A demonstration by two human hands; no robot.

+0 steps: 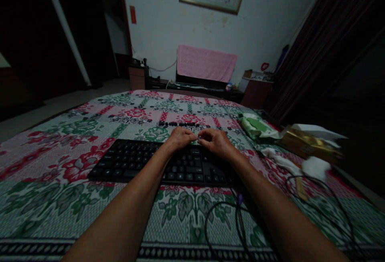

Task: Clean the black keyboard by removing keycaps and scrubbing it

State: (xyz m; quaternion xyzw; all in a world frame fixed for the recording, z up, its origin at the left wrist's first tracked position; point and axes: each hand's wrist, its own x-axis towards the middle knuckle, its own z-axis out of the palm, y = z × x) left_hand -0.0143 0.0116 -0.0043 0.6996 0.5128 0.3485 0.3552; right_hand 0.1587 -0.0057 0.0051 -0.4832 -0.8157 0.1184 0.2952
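A black keyboard (126, 159) lies on the flowered cloth, with keys in place across much of it. My left hand (181, 137) hovers at its far edge, thumb and fingers pinched together. My right hand (217, 141) meets it there, also pinched, the fingertips of both nearly touching. Between them is a tiny item, too small and dark to name. Just beyond the hands, a row of small black pieces (177, 124) that look like keycaps rests on the cloth. Both forearms hide part of the keyboard.
A black cable (207, 224) loops in front of the keyboard. To the right are a green wipes packet (255, 126), a gold tissue box (308, 143), crumpled white tissue (315, 167) and more cable. Beyond the flowered cloth (69, 214), a pink towel (206, 63) hangs by the wall.
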